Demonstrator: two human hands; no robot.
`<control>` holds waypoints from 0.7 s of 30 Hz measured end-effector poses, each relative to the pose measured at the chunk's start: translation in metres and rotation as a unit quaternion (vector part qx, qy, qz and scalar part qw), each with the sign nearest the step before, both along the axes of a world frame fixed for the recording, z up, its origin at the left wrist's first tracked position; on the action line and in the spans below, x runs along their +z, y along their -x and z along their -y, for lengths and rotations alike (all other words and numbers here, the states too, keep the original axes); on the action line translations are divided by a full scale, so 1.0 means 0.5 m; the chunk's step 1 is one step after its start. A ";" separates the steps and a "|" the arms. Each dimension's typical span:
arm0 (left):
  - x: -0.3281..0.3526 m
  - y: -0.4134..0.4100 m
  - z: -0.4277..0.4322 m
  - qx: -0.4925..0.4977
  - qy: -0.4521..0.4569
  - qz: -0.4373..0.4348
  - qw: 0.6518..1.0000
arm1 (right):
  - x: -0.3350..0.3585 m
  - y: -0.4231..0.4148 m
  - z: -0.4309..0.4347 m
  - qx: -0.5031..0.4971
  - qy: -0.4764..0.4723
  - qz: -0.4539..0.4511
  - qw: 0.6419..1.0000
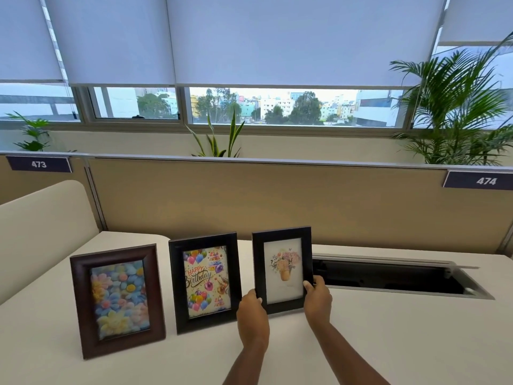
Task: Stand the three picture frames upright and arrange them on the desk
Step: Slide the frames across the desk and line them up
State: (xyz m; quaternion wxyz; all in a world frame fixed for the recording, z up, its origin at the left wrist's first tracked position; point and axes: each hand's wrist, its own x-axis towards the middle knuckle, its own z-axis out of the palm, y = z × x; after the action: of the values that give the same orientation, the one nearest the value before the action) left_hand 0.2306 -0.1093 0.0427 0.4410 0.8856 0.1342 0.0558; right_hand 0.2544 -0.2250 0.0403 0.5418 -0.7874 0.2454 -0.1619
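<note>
Two hands pinch the floral frame's lower corners, left hand (252,315) and right hand (318,300) steadying it upright on the desk (388,329). Left of the grip, the birthday frame (205,282) and brown frame (118,300) stand free, likely placed. Beyond, right, a cable tray (394,276) gapes.

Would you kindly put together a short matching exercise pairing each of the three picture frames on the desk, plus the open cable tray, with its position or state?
Column one:
1. brown frame
2. birthday frame
3. flower-pot frame
4. cable tray

Column two:
A. held at its lower corners by the left hand and right hand
B. standing in the middle of the row
C. recessed in the desk, lid open
D. standing leftmost, nearest the camera

Pairs: 1-D, 2-B, 3-A, 4-C
</note>
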 end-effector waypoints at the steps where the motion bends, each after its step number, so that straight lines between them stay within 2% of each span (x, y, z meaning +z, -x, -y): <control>1: -0.002 0.000 0.003 0.002 -0.002 0.002 1.000 | -0.002 -0.003 -0.001 0.001 0.003 0.000 1.000; 11: -0.022 0.004 0.021 0.011 -0.052 -0.002 0.999 | -0.015 -0.013 -0.019 0.011 0.017 -0.011 1.000; 21: -0.035 0.000 0.041 -0.003 -0.048 -0.024 0.999 | -0.018 -0.011 -0.025 0.018 0.031 -0.022 0.999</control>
State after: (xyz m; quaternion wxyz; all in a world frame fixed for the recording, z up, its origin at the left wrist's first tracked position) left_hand 0.2304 -0.1298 0.0254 0.3947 0.9074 0.1391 0.0391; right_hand 0.2601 -0.2126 0.0311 0.5143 -0.8116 0.2375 -0.1426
